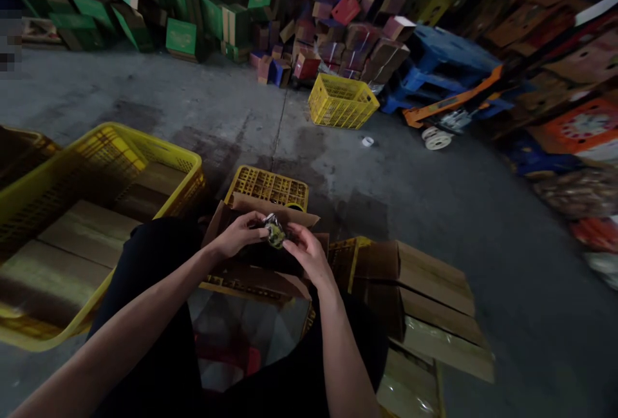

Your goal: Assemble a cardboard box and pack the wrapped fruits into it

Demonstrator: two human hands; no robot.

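Note:
Both my hands meet over an open cardboard box [251, 207] that rests on a yellow crate [268, 186] in front of my knees. My left hand [240, 232] and my right hand [305, 252] pinch a small greenish round object in shiny clear wrapping [274, 231] between their fingertips. The fingers of both hands are closed on it. What the object is exactly is too small and dim to tell. My dark trousers fill the lower middle of the view.
A large yellow crate [159, 154] lined with cardboard stands at my left. Flattened cardboard boxes [425, 289] lie at my right. Across the concrete floor are another yellow crate [342, 101], a pallet jack [449, 112], and heaps of green and red cartons [203, 12].

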